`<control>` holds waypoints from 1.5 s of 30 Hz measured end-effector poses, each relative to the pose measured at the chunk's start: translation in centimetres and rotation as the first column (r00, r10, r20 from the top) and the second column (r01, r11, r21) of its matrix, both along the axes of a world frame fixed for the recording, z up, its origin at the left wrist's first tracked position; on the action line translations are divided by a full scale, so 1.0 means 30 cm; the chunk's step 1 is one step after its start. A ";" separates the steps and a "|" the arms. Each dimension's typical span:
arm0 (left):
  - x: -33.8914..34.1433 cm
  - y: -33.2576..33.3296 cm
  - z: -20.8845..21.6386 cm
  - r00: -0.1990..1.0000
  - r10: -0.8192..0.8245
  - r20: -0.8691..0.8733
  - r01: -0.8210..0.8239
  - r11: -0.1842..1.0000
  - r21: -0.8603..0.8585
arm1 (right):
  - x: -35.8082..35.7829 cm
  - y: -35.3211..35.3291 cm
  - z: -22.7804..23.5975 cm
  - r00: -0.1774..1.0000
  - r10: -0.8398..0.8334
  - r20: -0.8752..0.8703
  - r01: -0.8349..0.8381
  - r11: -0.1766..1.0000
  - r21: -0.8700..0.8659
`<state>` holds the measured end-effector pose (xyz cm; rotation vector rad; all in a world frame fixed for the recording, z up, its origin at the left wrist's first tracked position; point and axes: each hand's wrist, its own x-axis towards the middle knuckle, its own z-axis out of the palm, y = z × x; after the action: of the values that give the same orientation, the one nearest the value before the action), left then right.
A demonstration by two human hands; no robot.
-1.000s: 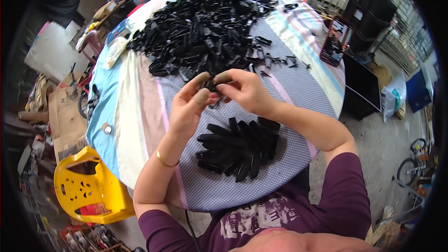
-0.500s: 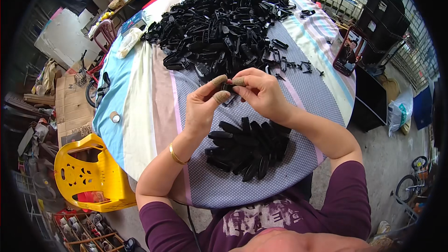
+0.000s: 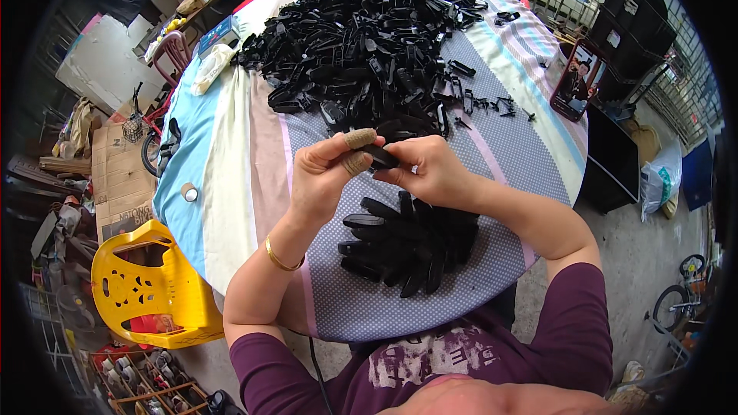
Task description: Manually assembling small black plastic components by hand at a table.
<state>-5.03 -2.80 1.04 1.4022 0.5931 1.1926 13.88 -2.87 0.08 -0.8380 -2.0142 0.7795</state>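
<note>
Between my hands, above the middle of the table, is a dark elongated plastic piece point(image 3: 382, 157) with a rounded end. My left hand point(image 3: 319, 177) pinches its left end with thumb and forefinger, both wrapped in tan tape. From the other side, my right hand point(image 3: 437, 173) grips it between thumb and bent fingers. Beyond my hands a large heap of black plastic parts point(image 3: 361, 38) spreads over the far half of the table. Nearer to me lies a smaller heap of similar long black pieces point(image 3: 411, 242).
Small black pins point(image 3: 503, 106) lie scattered right of the big heap. A phone point(image 3: 578, 79) stands upright at the table's right edge. On the left are a tape roll point(image 3: 189, 193) and a white bag point(image 3: 213, 69). A yellow plastic chair point(image 3: 154, 288) stands beside the round table.
My left hand has shifted slightly left and down. The piece between my hands has turned, showing its rounded dark side, and my right fingers have curled more around it.
</note>
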 end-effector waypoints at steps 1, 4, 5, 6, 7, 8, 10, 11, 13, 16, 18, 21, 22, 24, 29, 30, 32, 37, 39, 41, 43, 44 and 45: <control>0.002 0.000 0.003 1.000 -0.001 0.001 0.001 1.000 -0.001 | -0.001 -0.002 -0.002 1.000 -0.018 0.005 0.018 1.000 0.009; 0.007 0.008 0.017 0.999 0.054 -0.003 -0.054 0.992 -0.116 | 0.031 0.040 0.057 0.982 0.111 0.156 -0.084 0.982 -0.170; 0.010 0.009 0.035 0.996 0.032 -0.080 -0.044 0.989 -0.144 | 0.064 0.067 0.068 0.970 0.200 0.138 -0.170 0.964 -0.203; 0.007 0.007 0.049 0.987 0.014 -0.159 -0.042 0.984 -0.174 | 0.095 0.084 0.086 0.967 0.172 0.187 -0.138 0.973 -0.184; 0.002 0.000 0.064 0.987 0.015 -0.157 -0.043 0.984 -0.175 | 0.129 0.097 0.103 0.961 0.140 0.237 -0.104 0.982 -0.160; -0.005 -0.011 0.080 0.925 -0.101 -0.367 0.054 0.989 -0.138 | 0.161 0.118 0.093 0.958 0.095 0.272 -0.063 0.990 -0.125; -0.001 -0.033 0.110 0.706 -0.283 -0.649 0.245 0.958 -0.151 | 0.192 0.148 0.064 0.939 -0.022 0.342 0.033 0.999 -0.026; 0.008 -0.031 0.107 0.705 -0.288 -0.648 0.249 0.956 -0.153 | 0.196 0.146 0.049 0.939 -0.025 0.342 0.037 0.999 -0.028; 0.010 -0.032 0.106 0.591 -0.372 -0.716 0.443 0.891 -0.098 | 0.164 0.129 0.033 0.819 -0.158 0.551 0.054 0.978 0.201; -0.027 0.024 0.048 0.702 0.022 -0.712 0.166 0.967 0.194 | 0.092 0.089 -0.003 0.793 -0.267 0.548 0.111 0.947 0.301; -0.062 0.074 0.015 0.615 0.310 -0.725 -0.080 0.940 0.333 | 0.072 0.087 -0.049 0.729 -0.378 0.570 0.153 0.902 0.403; -0.108 0.127 -0.044 0.474 0.476 -0.741 -0.200 0.877 0.436 | 0.071 0.079 -0.068 0.698 -0.390 0.600 0.153 0.901 0.407; -0.109 0.134 -0.059 0.487 0.444 -0.752 -0.188 0.894 0.407 | 0.077 0.077 -0.058 0.695 -0.394 0.602 0.157 0.899 0.408; -0.108 0.142 -0.056 0.519 0.386 -0.763 -0.156 0.920 0.359 | 0.102 0.069 -0.020 0.716 -0.335 0.612 0.174 0.935 0.308; -0.102 0.150 -0.078 0.502 0.378 -0.778 -0.202 0.926 0.320 | 0.131 0.097 0.056 0.819 -0.330 0.469 0.285 0.944 0.166; -0.091 0.141 -0.068 0.491 0.375 -0.786 -0.238 0.926 0.293 | 0.133 0.100 0.076 0.885 -0.266 0.381 0.270 0.962 0.046; -0.083 0.146 -0.088 0.629 0.361 -0.689 -0.283 0.931 0.229 | 0.140 0.115 0.076 0.972 -0.179 0.153 0.192 0.979 -0.075; -0.107 0.151 -0.088 0.800 0.151 -0.580 -0.270 0.955 -0.124 | 0.110 0.113 0.062 0.974 -0.140 -0.180 0.071 0.937 -0.343; -0.114 0.148 -0.104 0.803 0.107 -0.586 -0.216 0.969 -0.118 | 0.093 0.096 0.068 0.903 -0.088 -0.420 -0.157 0.844 -0.513; -0.099 0.140 -0.103 0.826 0.090 -0.556 -0.219 0.961 -0.170 | 0.090 0.102 0.040 0.882 -0.031 -0.469 -0.246 0.820 -0.517; -0.108 0.144 -0.114 0.738 0.111 -0.665 -0.211 0.975 -0.072 | 0.065 0.096 0.029 0.874 -0.076 -0.480 -0.235 0.799 -0.554; -0.108 0.140 -0.113 0.739 0.113 -0.665 -0.214 0.974 -0.072 | 0.058 0.092 0.025 0.850 -0.084 -0.521 -0.273 0.775 -0.570; -0.094 0.131 -0.108 0.767 0.224 -0.601 -0.278 0.961 0.004 | 0.057 0.088 0.022 0.850 -0.087 -0.520 -0.270 0.775 -0.571</control>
<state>-7.86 1.12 -2.20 1.6651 1.3003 0.8921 15.58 -0.21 0.74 -0.7626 -1.2993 1.6111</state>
